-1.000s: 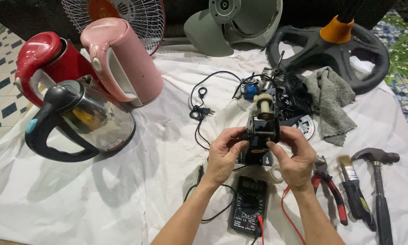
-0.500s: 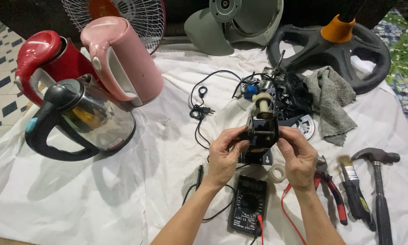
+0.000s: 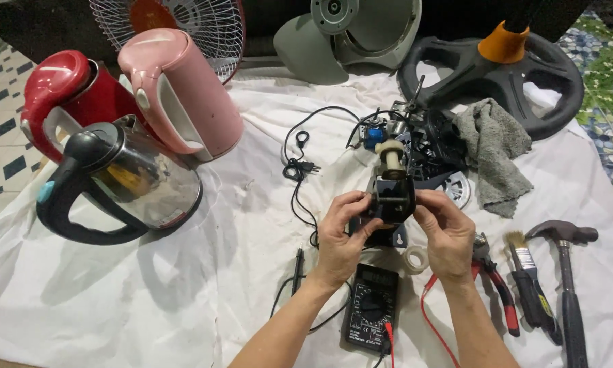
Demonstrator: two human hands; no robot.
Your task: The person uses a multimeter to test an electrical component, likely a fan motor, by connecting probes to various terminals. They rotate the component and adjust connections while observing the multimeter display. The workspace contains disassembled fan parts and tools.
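I see my left hand (image 3: 340,235) and my right hand (image 3: 446,232) meeting just below the middle of the frame, both gripping a small black motor block (image 3: 391,197) from opposite sides. The left fingers (image 3: 357,204) are curled narrow around its left face, thumb pressed to the front; the right fingers (image 3: 432,204) close on its right edge. The block is lifted off the white cloth (image 3: 184,300) that covers the tabletop, and a cream-coloured cylindrical cap (image 3: 390,153) stands upright on its top.

Directly below my hands, at the bottom centre, lies a black multimeter (image 3: 370,315) with a red lead (image 3: 432,320) looping off to its right and a black probe (image 3: 297,269) lying to its left. A roll of pale tape (image 3: 415,259) sits just beside my right wrist.

To the lower right, red-handled pliers (image 3: 494,279), a paintbrush (image 3: 528,279) and a hammer (image 3: 565,272) lie side by side. Above them, in the upper right, a grey rag (image 3: 494,146) rests against a black round fan base (image 3: 497,75) with an orange collar.

In the upper left stand three kettles close together: a red kettle (image 3: 71,95), a pink kettle (image 3: 184,92) and a glass kettle (image 3: 126,180) with a black handle. A fan grille (image 3: 197,24) shows behind the pink one, and a grey fan blade (image 3: 347,34) lies at top centre. A black power cord (image 3: 300,163) trails across the cloth between the kettles and my hands.
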